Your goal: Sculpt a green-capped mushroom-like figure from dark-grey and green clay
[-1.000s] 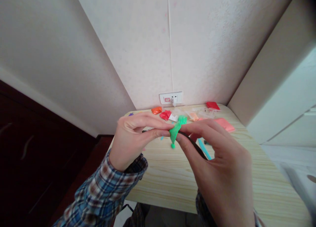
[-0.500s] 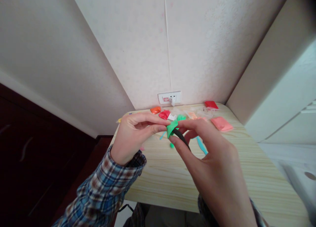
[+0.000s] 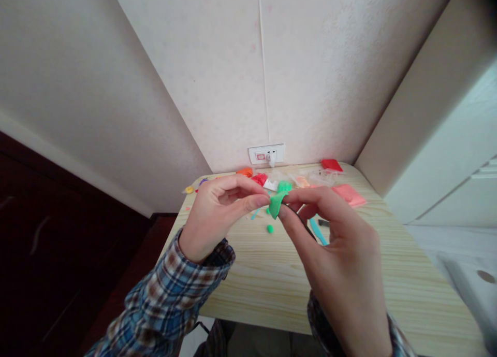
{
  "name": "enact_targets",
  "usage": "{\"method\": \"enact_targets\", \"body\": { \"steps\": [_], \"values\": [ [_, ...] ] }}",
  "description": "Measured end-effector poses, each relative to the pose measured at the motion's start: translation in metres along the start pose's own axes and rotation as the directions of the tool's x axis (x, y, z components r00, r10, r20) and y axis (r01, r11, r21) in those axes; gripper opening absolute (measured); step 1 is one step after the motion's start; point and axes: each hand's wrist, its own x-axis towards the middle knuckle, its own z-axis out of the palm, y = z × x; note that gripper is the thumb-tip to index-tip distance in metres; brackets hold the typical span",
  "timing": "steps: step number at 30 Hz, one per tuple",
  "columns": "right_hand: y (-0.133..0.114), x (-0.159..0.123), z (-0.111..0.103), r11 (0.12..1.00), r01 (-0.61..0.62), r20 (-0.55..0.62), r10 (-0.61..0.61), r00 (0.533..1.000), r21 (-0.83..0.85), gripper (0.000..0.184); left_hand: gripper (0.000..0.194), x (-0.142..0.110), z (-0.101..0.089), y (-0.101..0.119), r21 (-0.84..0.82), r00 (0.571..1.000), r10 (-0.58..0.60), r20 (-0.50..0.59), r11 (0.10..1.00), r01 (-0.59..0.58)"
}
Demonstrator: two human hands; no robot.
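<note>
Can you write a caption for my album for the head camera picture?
Two hands, left and right, pinch a green piece above a table with colorful packets and a small green ball.

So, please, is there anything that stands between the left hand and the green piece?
Nothing visible does. The left hand has its fingertips right at the near side of the green piece; contact is unclear. The right hand holds the opposite side.

A white socket plate (image 3: pixel 253 156) (a pale plug (image 3: pixel 271 160) sits in it) is on the patterned wall (image 3: pixel 225 77); a dark panel (image 3: pixel 34 279) with a curved handle (image 3: pixel 39 235) stands left.
</note>
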Motion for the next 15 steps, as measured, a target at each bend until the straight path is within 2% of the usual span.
{"method": "enact_targets", "body": {
  "steps": [7, 15],
  "values": [
    [0.0071, 0.0036, 0.0011, 0.930, -0.201, 0.110, 0.175, 0.978, 0.306, 0.006, 0.002, 0.0023, 0.0006, 0.0040, 0.056, 0.996, 0.079, 0.038, 0.995, -0.081],
    [0.0078, 0.0045, -0.0005, 0.854, -0.262, 0.183, 0.198, 0.963, 0.451, 0.004, 0.011, 0.0037, 0.0007, 0.0095, 0.071, 0.989, 0.134, 0.059, 0.988, -0.138]
  ]
}}
